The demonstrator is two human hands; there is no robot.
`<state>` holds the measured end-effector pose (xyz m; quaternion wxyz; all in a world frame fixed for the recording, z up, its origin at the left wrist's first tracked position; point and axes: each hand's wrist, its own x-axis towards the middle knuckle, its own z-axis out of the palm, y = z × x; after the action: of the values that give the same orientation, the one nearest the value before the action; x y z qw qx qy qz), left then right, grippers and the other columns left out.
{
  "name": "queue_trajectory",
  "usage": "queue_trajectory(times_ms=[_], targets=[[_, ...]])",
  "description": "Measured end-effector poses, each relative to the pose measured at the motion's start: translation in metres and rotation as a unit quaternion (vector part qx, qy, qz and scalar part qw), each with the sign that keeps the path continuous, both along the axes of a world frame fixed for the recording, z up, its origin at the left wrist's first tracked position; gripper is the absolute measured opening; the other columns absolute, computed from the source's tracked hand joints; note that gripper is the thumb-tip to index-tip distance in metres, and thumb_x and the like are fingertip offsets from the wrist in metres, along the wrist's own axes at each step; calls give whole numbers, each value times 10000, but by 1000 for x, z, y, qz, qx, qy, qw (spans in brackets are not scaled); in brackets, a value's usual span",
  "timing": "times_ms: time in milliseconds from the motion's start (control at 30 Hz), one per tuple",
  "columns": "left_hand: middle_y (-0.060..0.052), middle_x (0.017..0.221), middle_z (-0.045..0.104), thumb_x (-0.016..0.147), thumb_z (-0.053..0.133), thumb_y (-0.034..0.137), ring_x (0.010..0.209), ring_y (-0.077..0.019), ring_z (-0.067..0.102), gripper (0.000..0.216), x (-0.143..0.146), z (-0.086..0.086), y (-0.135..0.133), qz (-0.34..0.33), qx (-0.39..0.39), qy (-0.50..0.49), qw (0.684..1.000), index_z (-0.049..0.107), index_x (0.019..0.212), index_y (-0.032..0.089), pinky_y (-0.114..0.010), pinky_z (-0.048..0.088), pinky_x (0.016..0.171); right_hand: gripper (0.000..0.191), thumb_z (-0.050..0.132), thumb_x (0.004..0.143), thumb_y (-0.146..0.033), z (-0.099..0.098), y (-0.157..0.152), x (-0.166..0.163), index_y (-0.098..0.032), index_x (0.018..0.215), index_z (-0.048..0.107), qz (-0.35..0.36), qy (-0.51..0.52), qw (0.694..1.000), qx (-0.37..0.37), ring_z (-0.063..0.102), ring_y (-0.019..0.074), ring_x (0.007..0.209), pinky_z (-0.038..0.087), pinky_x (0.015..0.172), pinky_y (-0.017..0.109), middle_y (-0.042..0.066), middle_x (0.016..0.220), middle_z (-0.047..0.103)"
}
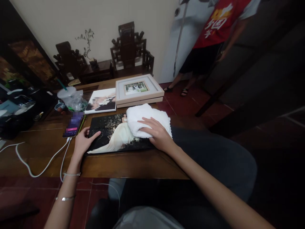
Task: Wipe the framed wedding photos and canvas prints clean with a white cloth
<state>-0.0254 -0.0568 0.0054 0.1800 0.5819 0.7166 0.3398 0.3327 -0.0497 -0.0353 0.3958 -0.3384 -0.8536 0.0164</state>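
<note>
A dark photo panel [111,135] showing a figure in a long white gown lies flat near the table's front edge. My left hand [83,141] grips its left edge, thumb on top and the other fingers at the side. A folded white towel [150,117] covers the panel's right part. My right hand [159,133] holds this towel down against the panel, fingers spread across its top. The panel's right end is hidden under the towel and hand.
Behind the panel are a white-edged photo print [101,100] and stacked picture frames [140,90]. A phone [74,124] with white cables [51,162] lies left, near a lidded cup [66,92]. A person in a red shirt [221,24] stands beyond the table.
</note>
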Motion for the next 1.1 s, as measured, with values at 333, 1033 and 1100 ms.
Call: queue_trajectory(times_ms=[333,1033,1100], targets=[[-95,876,684,765,660,750,848,-295,662,654,-2,9,11,-68,23,188,980,691,1035,155,-431,545,828,625,429,652,39,26,13,23,-205,1161,697,58,-77,995,-23,619,308,1227,504,1012,539,133,1268,695],[-154,1573,480,984,539,436,1519,-307,361,443,3,-8,20,-241,101,111,959,628,1331,176,-574,294,1237,664,452,651,40,48,-17,15,-255,1204,671,92,-179,977,-75,540,281,1353,458,1101,503,83,1404,633],[-161,1532,532,972,562,441,1486,-304,421,472,5,-8,20,-236,96,114,960,628,1342,157,-562,319,1231,641,441,639,46,48,-47,18,-244,1162,671,105,-183,975,-66,483,299,1409,432,1130,540,81,1464,590]])
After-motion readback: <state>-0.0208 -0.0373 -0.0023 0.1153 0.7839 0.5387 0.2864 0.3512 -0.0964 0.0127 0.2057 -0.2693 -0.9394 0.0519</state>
